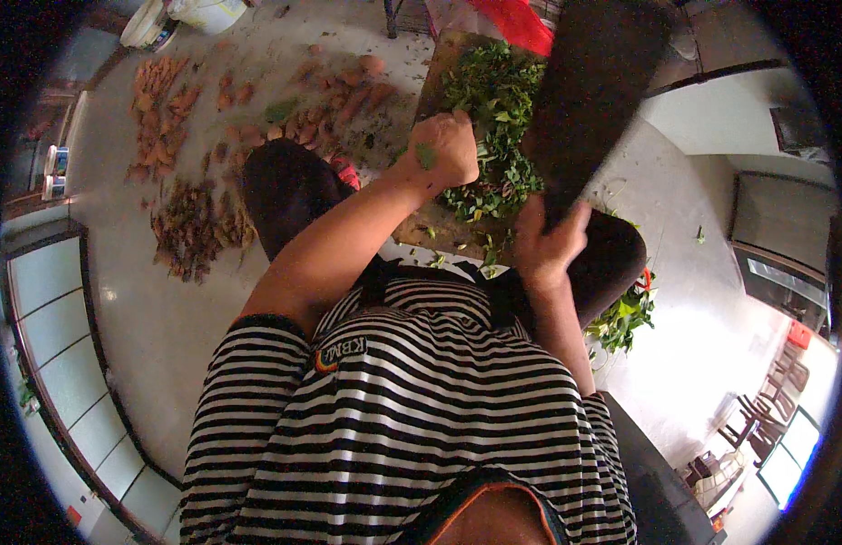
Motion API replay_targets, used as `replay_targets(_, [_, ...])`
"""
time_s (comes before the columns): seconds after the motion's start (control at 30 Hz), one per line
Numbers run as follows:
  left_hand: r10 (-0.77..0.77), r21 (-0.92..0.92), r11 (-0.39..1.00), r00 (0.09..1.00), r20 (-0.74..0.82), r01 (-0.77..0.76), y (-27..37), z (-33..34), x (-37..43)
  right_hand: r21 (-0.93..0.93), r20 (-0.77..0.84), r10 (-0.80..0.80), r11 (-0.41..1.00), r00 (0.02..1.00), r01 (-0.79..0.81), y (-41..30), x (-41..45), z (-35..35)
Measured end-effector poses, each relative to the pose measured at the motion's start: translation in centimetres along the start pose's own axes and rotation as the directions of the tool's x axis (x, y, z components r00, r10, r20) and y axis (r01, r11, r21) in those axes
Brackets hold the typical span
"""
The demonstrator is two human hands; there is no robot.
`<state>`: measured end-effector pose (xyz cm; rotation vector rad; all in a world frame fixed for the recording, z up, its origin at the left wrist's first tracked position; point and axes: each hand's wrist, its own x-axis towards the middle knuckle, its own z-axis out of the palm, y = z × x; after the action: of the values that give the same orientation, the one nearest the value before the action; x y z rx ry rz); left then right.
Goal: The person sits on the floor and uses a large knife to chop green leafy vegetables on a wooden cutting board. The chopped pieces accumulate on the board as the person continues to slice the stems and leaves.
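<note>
Chopped green leaves lie in a long heap on a wooden cutting board in front of me. My left hand is curled into a fist at the left edge of the heap, with a bit of leaf stuck near the wrist; whether stems are inside it cannot be seen. My right hand grips the handle of a large dark cleaver, whose broad blade is raised and tilted over the heap's right side, slightly blurred. Small leaf scraps lie on the board's near end.
Sweet potatoes are spread over the floor at the left, near a darker pile of small roots. Leafy green vines lie beside my right knee. White buckets stand at the upper left. A red plastic bag lies beyond the board.
</note>
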<state>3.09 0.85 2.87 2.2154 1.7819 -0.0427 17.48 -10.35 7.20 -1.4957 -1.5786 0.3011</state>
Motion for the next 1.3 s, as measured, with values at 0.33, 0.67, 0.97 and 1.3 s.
replay_targets(0.33, [-0.049, 0.000, 0.999, 0.998, 0.035, 0.049, -0.1, -0.1, -0.3, 0.109, -0.033, -0.007, 0.994, 0.999, 0.010, -1.6, 0.6, -0.5])
replay_targets(0.67, [0.058, -0.164, 0.985, 0.998, -0.023, -0.061, -1.6, -1.4, -2.1, -0.018, 0.112, 0.156, 0.988, 0.981, -0.155, -1.2, 1.9, -1.5])
replay_targets(0.97, [0.440, 0.248, 0.898, 0.729, -0.524, -0.363, 1.3, -2.0, -0.1, -0.173, 0.174, 0.279, 0.953, 0.944, -0.250, 2.6, 2.3, 0.5])
replay_targets(1.3, [0.347, 0.178, 0.938, 0.791, -0.504, -0.298, 1.1, 1.0, 0.4, 0.055, -0.126, 0.009, 0.998, 0.992, -0.002, 1.4, 2.5, 0.3])
